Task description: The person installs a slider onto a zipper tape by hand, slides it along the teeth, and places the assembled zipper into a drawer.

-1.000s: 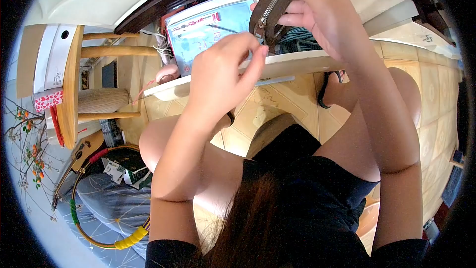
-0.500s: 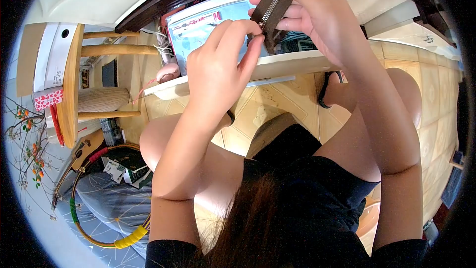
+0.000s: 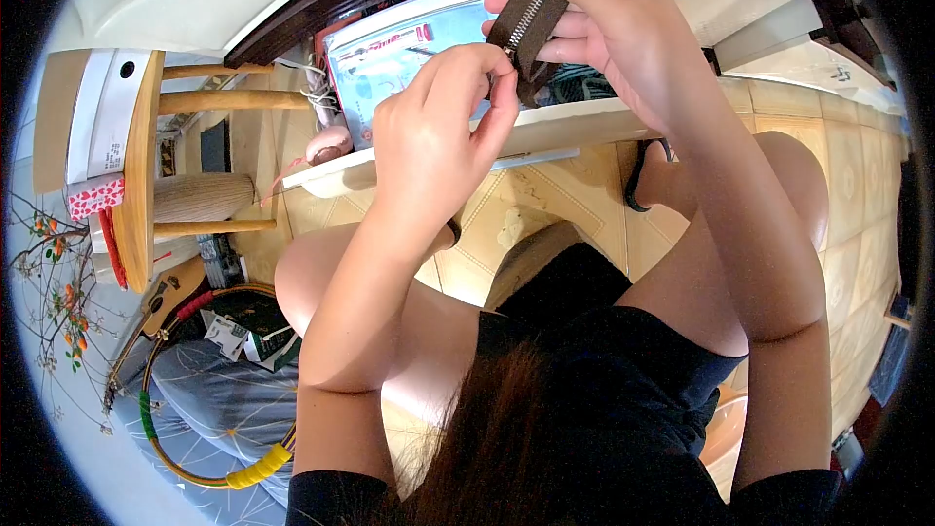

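Note:
A dark brown zipper (image 3: 542, 12) with silvery metal teeth stretches slantwise between my two hands, above an open drawer (image 3: 575, 131). My left hand (image 3: 443, 117) pinches its lower end, close to the slider, thumb against index finger. Higher up, my right hand (image 3: 623, 34) grips the tape between thumb and fingers, with some fingers behind it. The zipper's top end runs out of the frame. Below the hands, a clear-covered box (image 3: 375, 63) with red and white print lies inside the drawer.
On the left, a wooden stool (image 3: 154, 166) bears a white box (image 3: 102, 117). A taped hoop (image 3: 258, 468) leans on grey-blue fabric (image 3: 200, 394). Cables and a pinkish round object (image 3: 329, 143) sit beside the drawer's left end. My knees flank the drawer front.
Both hands and the zipper have shifted very slightly to the left. The grip of each hand looks the same.

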Tool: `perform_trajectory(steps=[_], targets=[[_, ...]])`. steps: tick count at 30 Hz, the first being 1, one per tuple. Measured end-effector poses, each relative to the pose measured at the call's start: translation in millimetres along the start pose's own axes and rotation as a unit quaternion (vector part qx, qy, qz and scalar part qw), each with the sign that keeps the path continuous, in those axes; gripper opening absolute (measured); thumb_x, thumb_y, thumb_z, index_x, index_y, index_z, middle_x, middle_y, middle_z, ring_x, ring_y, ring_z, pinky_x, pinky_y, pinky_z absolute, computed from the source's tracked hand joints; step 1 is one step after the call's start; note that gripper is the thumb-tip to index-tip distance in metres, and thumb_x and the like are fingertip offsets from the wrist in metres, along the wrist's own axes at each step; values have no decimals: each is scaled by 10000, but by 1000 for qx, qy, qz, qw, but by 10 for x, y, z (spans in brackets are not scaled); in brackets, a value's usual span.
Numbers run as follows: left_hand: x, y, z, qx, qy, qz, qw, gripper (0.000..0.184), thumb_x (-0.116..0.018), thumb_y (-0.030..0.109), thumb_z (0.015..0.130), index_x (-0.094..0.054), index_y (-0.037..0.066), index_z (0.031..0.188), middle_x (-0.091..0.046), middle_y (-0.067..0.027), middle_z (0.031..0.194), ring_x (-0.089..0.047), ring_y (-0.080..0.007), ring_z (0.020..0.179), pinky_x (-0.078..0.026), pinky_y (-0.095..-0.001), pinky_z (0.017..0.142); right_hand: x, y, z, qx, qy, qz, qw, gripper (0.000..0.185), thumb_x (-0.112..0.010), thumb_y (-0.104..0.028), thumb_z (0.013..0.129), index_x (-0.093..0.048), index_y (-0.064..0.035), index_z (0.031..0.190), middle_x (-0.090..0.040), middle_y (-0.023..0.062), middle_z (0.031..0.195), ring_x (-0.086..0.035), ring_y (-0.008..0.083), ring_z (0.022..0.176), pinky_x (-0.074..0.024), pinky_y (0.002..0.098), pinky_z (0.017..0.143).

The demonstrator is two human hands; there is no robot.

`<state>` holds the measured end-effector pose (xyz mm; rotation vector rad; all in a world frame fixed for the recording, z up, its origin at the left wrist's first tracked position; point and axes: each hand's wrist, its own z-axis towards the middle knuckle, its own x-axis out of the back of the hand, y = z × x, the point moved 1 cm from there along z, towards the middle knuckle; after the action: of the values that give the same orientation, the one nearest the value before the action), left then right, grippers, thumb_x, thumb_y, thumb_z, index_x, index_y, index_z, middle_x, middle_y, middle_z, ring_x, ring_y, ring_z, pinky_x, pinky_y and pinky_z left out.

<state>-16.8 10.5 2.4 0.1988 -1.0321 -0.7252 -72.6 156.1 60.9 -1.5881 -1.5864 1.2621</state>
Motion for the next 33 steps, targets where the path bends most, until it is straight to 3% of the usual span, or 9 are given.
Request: perform_trajectory(steps=[4,7,10,16,19,22,25,28,33], targets=[[17,17,3,21,-17,-1,1000,137,-669,57,733,-565,75,821,-576,-42,671,-577,-175,537,-456,-286,462,123,116,8,82,-77,26,993,216,-340,-59,954,-365,-33,1167,-604,195,1066,-632,288,957,-547,375,786],[0,11,-1,11,-8,-15,1000,138,-670,61,730,-567,77,820,-567,-39,658,-568,-172,529,-453,-280,460,122,113,6,83,-70,28,994,204,-344,-59,953,-377,-34,1152,-608,189,1060,-636,279,946,-547,372,780],[-14,13,-20,22,-10,-44,999,150,-664,17,733,-586,46,858,-427,-5,576,-377,-97,498,-339,-239,469,117,94,4,79,-57,18,995,195,-347,-62,952,-395,-35,1139,-616,182,1045,-643,269,925,-547,367,776],[-4,24,-34,26,-42,-61,997,108,-651,25,742,-589,48,827,-430,-14,570,-387,-112,487,-337,-253,464,46,8,26,37,5,-2,999,198,-354,-70,952,-424,-38,1134,-625,174,1020,-651,262,893,-550,361,767],[16,17,-43,11,-121,-80,989,58,-627,31,754,-593,51,796,-428,-33,560,-407,-145,479,-346,-276,460,139,126,74,82,-44,22,995,199,-362,-76,951,-430,-35,1134,-622,176,1027,-651,263,893,-552,362,765],[23,-64,-117,-26,-238,-16,971,30,-613,35,768,-596,55,784,-453,-51,569,-444,-172,485,-362,-300,466,119,120,127,53,-25,28,998,203,-365,-84,952,-436,-28,1134,-613,181,1050,-646,264,907,-550,365,769],[20,-48,-108,-33,-222,-11,974,36,-617,33,777,-582,42,780,-487,-70,605,-476,-179,509,-382,-305,486,110,88,88,49,-40,13,998,198,-358,-81,956,-414,-32,1140,-606,179,1066,-636,259,933,-541,363,791],[34,76,-27,29,-110,-71,991,66,-618,41,796,-561,22,767,-519,-89,649,-494,-185,533,-399,-302,506,109,97,75,54,-63,5,997,194,-350,-78,961,-392,-37,1145,-599,176,1081,-626,253,960,-531,361,814],[5,-14,-47,20,-47,-57,997,122,-650,88,796,-550,22,817,-495,-78,638,-463,-172,527,-403,-287,514,97,124,52,57,-99,-21,993,190,-339,-73,968,-355,-44,1155,-588,172,1108,-609,244,1004,-516,358,852]])
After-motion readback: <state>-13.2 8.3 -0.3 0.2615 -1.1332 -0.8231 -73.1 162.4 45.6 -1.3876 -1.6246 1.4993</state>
